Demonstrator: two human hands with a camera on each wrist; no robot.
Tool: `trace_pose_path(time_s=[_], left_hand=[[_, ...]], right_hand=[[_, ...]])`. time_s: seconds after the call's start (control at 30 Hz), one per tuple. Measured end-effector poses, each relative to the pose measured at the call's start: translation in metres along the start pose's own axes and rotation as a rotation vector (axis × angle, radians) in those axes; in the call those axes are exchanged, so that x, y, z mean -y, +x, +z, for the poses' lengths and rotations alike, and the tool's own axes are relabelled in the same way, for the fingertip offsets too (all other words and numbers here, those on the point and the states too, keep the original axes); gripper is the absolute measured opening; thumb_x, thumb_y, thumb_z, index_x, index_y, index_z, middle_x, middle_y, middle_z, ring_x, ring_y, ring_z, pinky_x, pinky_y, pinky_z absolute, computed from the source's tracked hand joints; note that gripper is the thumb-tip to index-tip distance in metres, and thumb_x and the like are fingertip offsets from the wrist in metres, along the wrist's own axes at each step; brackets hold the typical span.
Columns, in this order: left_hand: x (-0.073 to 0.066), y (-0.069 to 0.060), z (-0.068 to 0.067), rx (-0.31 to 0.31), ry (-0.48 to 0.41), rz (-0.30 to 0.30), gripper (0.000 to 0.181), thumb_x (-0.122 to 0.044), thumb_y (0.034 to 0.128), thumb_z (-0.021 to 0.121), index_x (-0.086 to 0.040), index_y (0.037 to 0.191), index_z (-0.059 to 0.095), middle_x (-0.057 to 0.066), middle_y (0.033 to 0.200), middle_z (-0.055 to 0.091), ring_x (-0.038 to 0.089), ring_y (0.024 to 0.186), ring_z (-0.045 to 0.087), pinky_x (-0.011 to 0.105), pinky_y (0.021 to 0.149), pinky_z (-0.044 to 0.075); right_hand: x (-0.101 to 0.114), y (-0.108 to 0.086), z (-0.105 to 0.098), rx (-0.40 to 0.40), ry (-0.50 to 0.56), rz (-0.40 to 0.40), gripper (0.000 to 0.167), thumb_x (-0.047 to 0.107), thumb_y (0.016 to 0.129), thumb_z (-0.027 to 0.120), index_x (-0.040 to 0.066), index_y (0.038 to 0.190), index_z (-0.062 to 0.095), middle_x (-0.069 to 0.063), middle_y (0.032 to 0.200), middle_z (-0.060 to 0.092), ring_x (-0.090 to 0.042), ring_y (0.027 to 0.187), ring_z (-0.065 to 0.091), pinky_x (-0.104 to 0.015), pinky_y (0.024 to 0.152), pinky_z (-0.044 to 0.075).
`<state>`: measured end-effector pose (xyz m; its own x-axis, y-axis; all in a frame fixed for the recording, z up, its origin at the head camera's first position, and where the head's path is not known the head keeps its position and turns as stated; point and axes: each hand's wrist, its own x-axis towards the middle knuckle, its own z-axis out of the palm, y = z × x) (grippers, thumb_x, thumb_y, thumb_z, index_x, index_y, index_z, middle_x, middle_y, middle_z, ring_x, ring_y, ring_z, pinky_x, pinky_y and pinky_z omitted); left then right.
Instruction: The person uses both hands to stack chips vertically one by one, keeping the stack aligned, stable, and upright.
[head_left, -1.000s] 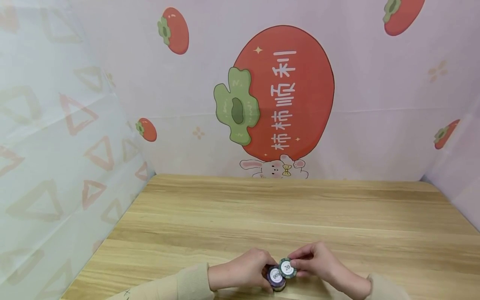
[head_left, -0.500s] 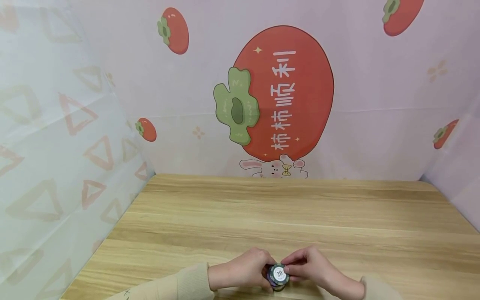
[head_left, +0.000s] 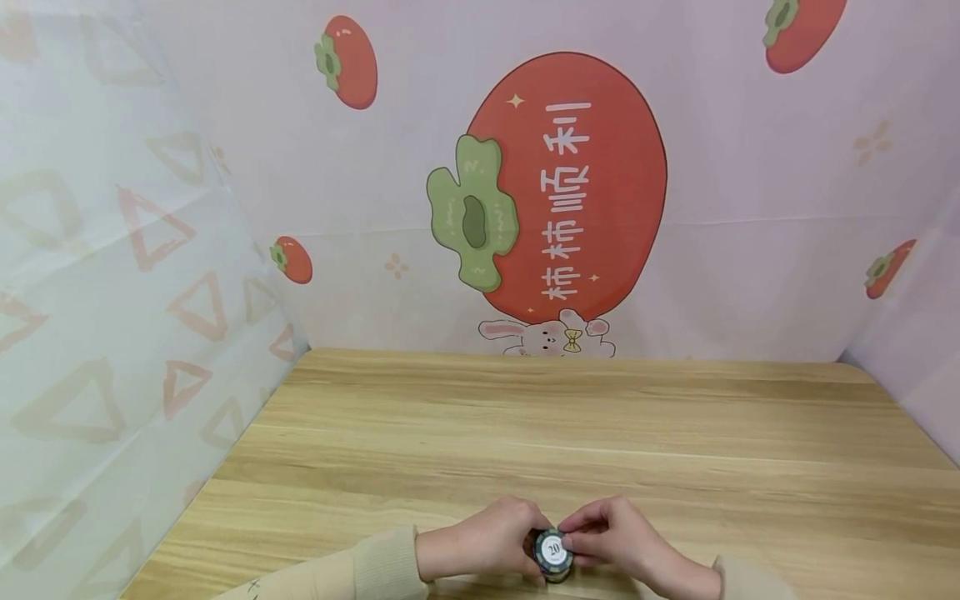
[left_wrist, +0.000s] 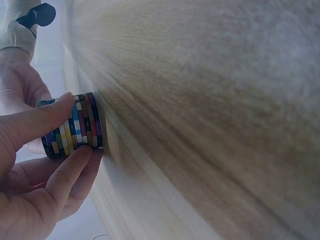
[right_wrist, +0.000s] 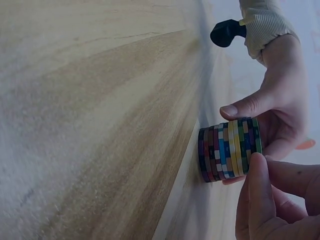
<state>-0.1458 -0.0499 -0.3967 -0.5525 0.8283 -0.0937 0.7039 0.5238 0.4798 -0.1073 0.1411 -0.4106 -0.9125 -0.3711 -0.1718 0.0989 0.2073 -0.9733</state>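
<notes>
A many-coloured stack of poker chips (left_wrist: pixel 86 122) stands on the table, topped by a green-edged poker chip (head_left: pixel 553 548) marked 20. My left hand (head_left: pixel 491 537) grips the stack from the left, thumb on one side and fingers on the other, as the left wrist view shows. From the right, my right hand (head_left: pixel 618 537) pinches the edge of the green chip between thumb and fingertips. In the right wrist view the chip lies flush on the stack (right_wrist: pixel 222 151), among bands of yellow, blue, white, red and purple.
The wood-grain table (head_left: pixel 525 425) stretches away behind the hands. A patterned cloth backdrop (head_left: pixel 727 208) rises at its far edge, and another patterned sheet (head_left: pixel 135 292) hangs along the left. A dark device (right_wrist: pixel 227 32) sits at the left wrist.
The green chip has moved left and down with the right hand, from overlapping the stack's right edge to lying over its top, covering the purple 500 chip. The left hand stayed put.
</notes>
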Motion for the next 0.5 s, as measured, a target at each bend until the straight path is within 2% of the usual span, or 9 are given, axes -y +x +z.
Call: trace_pose_path(time_s=[0.3,0.5], left_hand=[[-0.0007,-0.0004,0.0009,-0.004,0.005,0.006,0.030,-0.020,0.0616,0.084,-0.013,0.088,0.070,-0.017,0.076,0.056,-0.009,0.070,0.045,0.006,0.062,0.037],[-0.0008,-0.0009,0.0004,-0.011,0.001,0.011,0.032,-0.020,0.0611,0.084,-0.012,0.088,0.069,-0.016,0.077,0.056,-0.009,0.070,0.045,0.005,0.062,0.037]], right_hand=[[0.0007,-0.0005,0.0035,-0.003,0.036,0.028,0.021,0.002,0.078,0.068,-0.013,0.092,0.062,-0.007,0.079,0.064,-0.013,0.068,0.061,-0.024,0.059,0.053],[0.0002,-0.0006,0.0025,-0.003,0.027,0.032,0.022,0.003,0.080,0.067,-0.013,0.093,0.062,-0.007,0.080,0.065,-0.013,0.069,0.061,-0.025,0.059,0.053]])
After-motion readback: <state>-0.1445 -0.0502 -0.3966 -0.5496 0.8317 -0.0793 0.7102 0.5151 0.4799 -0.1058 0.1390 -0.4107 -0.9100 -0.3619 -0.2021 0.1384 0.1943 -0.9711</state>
